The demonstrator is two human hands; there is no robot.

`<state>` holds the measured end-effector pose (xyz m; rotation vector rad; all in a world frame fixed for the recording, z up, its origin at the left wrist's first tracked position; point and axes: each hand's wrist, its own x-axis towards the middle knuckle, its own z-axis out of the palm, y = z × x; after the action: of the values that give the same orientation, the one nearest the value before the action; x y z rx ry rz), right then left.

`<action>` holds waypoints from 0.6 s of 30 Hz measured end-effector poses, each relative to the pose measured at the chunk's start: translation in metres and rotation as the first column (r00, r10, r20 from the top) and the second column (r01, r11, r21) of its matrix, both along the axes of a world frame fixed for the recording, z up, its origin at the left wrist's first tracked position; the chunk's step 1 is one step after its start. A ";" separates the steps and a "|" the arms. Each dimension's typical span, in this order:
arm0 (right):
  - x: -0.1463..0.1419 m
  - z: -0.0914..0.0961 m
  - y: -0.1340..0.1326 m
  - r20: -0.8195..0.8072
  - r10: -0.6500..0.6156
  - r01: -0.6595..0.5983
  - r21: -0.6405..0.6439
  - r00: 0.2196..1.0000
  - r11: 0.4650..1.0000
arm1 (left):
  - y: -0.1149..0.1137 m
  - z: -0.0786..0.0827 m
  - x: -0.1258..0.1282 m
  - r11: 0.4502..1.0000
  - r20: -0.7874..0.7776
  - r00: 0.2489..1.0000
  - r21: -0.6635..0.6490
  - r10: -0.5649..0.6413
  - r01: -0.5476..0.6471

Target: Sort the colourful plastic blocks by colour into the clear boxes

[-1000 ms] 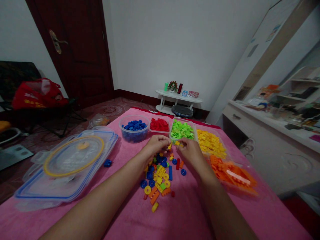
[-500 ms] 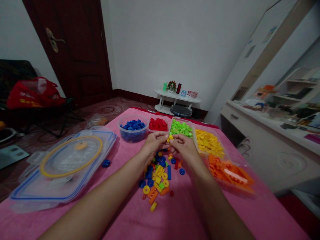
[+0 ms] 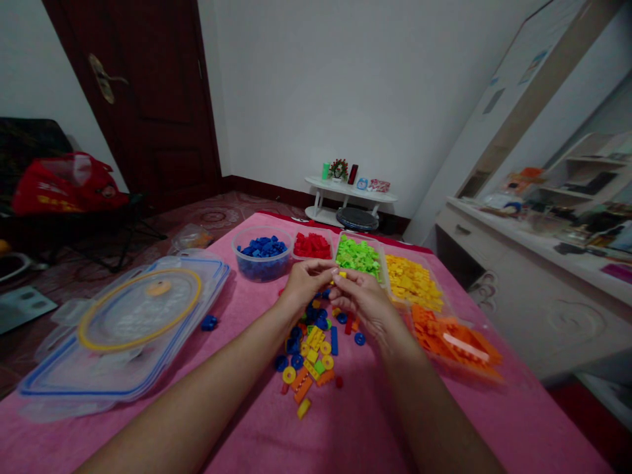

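My left hand (image 3: pixel 305 283) and my right hand (image 3: pixel 364 300) meet above a pile of mixed coloured bricks (image 3: pixel 313 349) on the pink tablecloth (image 3: pixel 345 428). Both hands pinch a small yellow brick (image 3: pixel 342 274) between their fingertips, held a little above the pile. Just beyond the hands stand a round tub of blue bricks (image 3: pixel 263 253), a tray of red bricks (image 3: pixel 313 245), a tray of green bricks (image 3: pixel 359 255) and a tray of yellow bricks (image 3: pixel 412 281). An orange brick tray (image 3: pixel 457 343) lies to the right of my right forearm.
Stacked clear lids with blue and yellow rims (image 3: pixel 126 322) lie at the left of the table, with a lone blue piece (image 3: pixel 209 322) beside them. A white cabinet (image 3: pixel 523 289) stands right, a small white shelf (image 3: pixel 350 197) by the far wall, a dark door (image 3: pixel 138 99) behind.
My hands rose from the pile and came together. The yellow brick now sits between the fingertips of both hands, and my right hand has turned more palm-up.
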<state>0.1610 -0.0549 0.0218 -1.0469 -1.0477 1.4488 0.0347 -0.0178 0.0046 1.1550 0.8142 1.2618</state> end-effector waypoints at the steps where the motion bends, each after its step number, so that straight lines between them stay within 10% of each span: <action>1: 0.000 -0.001 0.000 -0.015 -0.002 0.002 -0.004 1.000 1.000 | 0.000 0.000 0.001 1.000 -0.008 1.000 0.019 -0.004 0.004; 10: 0.036 0.007 0.013 -0.061 -0.297 0.300 0.053 0.953 0.952 | -0.005 0.004 0.002 0.996 -0.165 0.986 0.075 -0.038 0.051; 18: 0.128 0.005 0.025 0.044 -0.786 0.779 0.110 0.617 0.617 | 0.015 0.001 -0.014 0.959 -0.465 0.884 0.269 0.047 0.091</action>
<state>0.2885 -0.0295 0.0271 -1.2960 -0.5477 0.6239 0.0208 -0.0032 0.0053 1.7419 0.9870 1.1152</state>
